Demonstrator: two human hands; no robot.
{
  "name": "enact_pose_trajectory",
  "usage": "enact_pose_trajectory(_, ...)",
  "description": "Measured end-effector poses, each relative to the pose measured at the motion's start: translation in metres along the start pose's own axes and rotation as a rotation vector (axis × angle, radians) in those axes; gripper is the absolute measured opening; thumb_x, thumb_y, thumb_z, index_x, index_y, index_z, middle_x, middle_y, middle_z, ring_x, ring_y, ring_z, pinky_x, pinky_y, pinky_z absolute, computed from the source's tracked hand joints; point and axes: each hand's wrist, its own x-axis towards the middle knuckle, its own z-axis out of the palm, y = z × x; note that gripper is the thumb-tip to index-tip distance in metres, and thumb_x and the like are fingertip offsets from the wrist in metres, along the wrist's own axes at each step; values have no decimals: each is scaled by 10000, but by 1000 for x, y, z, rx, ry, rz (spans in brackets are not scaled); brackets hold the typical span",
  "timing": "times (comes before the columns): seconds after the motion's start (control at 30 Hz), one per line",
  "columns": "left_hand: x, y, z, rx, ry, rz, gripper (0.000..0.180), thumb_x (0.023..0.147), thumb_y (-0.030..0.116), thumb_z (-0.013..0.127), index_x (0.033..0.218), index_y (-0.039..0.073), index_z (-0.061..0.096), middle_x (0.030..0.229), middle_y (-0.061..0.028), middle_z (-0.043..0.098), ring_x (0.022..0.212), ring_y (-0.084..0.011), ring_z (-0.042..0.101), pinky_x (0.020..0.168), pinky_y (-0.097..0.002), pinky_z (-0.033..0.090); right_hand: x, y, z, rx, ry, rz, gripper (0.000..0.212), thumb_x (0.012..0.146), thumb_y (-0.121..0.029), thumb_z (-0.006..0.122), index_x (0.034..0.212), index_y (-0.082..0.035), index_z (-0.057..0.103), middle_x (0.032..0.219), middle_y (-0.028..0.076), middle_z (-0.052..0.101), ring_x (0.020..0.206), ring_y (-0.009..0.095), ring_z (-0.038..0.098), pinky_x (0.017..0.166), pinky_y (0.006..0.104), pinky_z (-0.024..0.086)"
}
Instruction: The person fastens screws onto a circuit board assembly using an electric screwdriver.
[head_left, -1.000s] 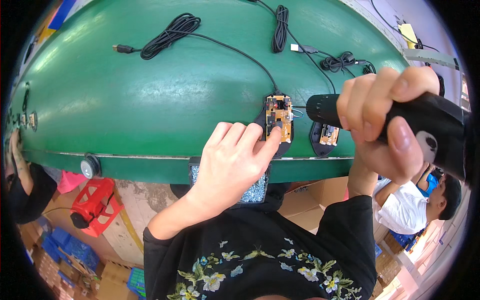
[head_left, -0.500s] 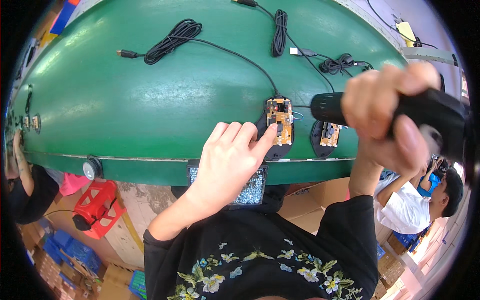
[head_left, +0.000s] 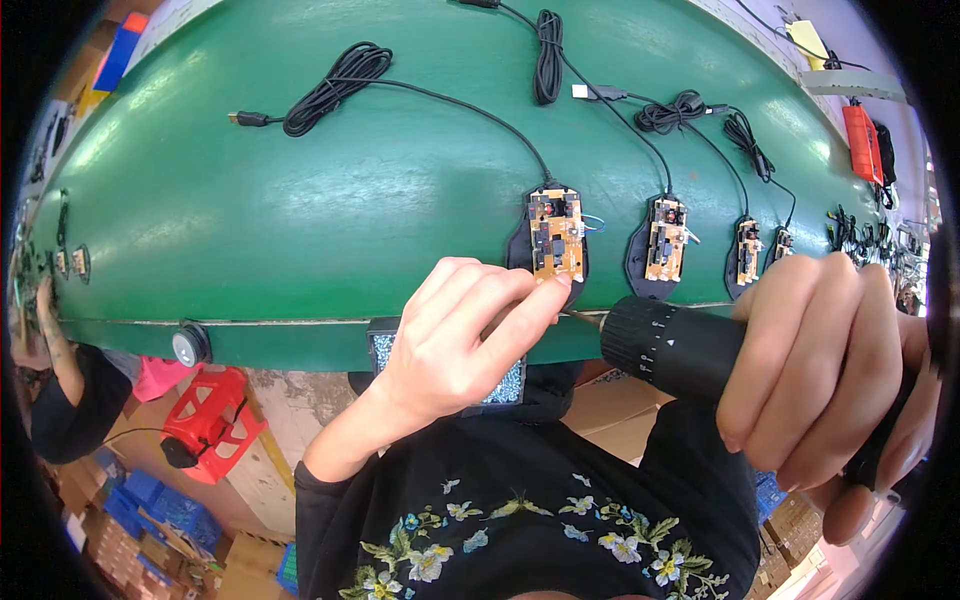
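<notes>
In front of me on the green table (head_left: 250, 200) lies an opened computer mouse (head_left: 557, 235), its orange circuit board bare on a black base. Curled over the near end of this mouse, my left hand (head_left: 460, 330) has its fingertips closed at the board's lower edge. Anything pinched between them is hidden. My right hand (head_left: 820, 370) is wrapped around a black electric screwdriver (head_left: 665, 345), held nearly level. Its thin bit points left, with the tip beside my left fingertips at the mouse's near end.
More opened mice (head_left: 667, 245) with coiled cables stand in a row to the right. A black tray of small silvery screws (head_left: 510, 388) sits below the table edge, partly behind my left hand. A red stool (head_left: 215, 415) is at the left. Another person's arm (head_left: 55, 330) reaches the table's far left.
The screwdriver has come down and left from a raised position, its bit now at the mouse. My left fingertips have slid from the board's middle to its near edge.
</notes>
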Motion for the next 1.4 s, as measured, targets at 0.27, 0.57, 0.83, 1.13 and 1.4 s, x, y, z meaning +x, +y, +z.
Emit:
enact_pose_trajectory(0.27,-2,-1,-10,-2,-30,-10,400,672,-13,817,1065,-7,738,875,-86,693,764,-239,674,685,-367,527,8,15,2,29,-91,109,403,770,-11,884,1053,20,599,693,145,681,489,212,635,453,329,559)
enact_pose_trajectory(0.57,-3,-6,-13,-41,-26,42,395,680,0,796,1070,-12,735,894,-94,713,760,-232,686,676,-365,533,20,20,3,62,-182,241,413,771,10,873,1077,23,596,700,158,678,496,245,629,451,347,527)
enact_pose_trajectory(0.83,2,-10,-24,22,73,40,423,671,11,849,1076,1,730,840,-75,701,718,-222,674,632,-336,504,22,17,0,-438,-125,345,505,861,-172,807,1233,-102,473,672,-12,620,476,118,589,465,262,507)
enact_pose_trajectory(1.13,-13,-6,-14,240,-367,-156,411,754,77,680,1162,87,730,880,-22,598,811,-196,621,765,-347,497,13,45,-21,-465,-56,285,392,893,-229,638,1210,-76,465,684,-6,571,468,107,518,477,272,462)
enact_pose_trajectory(1.4,-5,-5,-8,289,-430,-139,529,773,54,658,1298,119,681,864,-27,530,792,-197,571,760,-344,481,7,53,-10,-558,148,310,348,890,-211,649,1161,-73,481,662,-4,551,466,117,504,482,281,447)
